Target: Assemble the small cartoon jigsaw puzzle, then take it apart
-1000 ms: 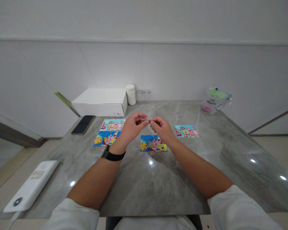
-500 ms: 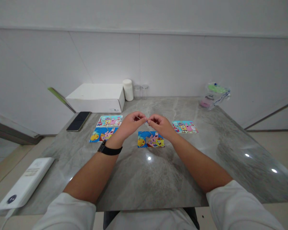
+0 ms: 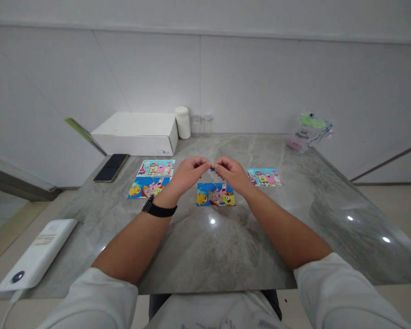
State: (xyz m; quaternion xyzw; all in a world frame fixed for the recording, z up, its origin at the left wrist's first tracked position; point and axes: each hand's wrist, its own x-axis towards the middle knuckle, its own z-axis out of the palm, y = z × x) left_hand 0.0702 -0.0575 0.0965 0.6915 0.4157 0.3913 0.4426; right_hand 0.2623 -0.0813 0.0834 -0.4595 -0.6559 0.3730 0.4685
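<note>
Both hands meet above the table's middle, fingertips pinched round a small colourful piece [image 3: 213,168], mostly hidden by the fingers. My left hand [image 3: 191,172], with a black watch band on its wrist, closes on its left side; my right hand [image 3: 231,173] closes on its right side. Just below them lies a blue cartoon card [image 3: 215,195]. Left of my left hand, a light-blue cartoon card [image 3: 156,168] lies above another blue cartoon card [image 3: 145,188], partly covered by the hand. To the right of my right hand is a further light-blue card [image 3: 265,177].
A white box [image 3: 133,133], a white bottle [image 3: 182,123] and two clear jars [image 3: 202,126] stand at the back. A phone [image 3: 111,167] and a white power bank [image 3: 37,256] lie left. A plastic bag [image 3: 309,132] sits at back right.
The view has tilted slightly downward. Between the fingertips more of the small colourful piece shows, and the hands are a little farther apart.
</note>
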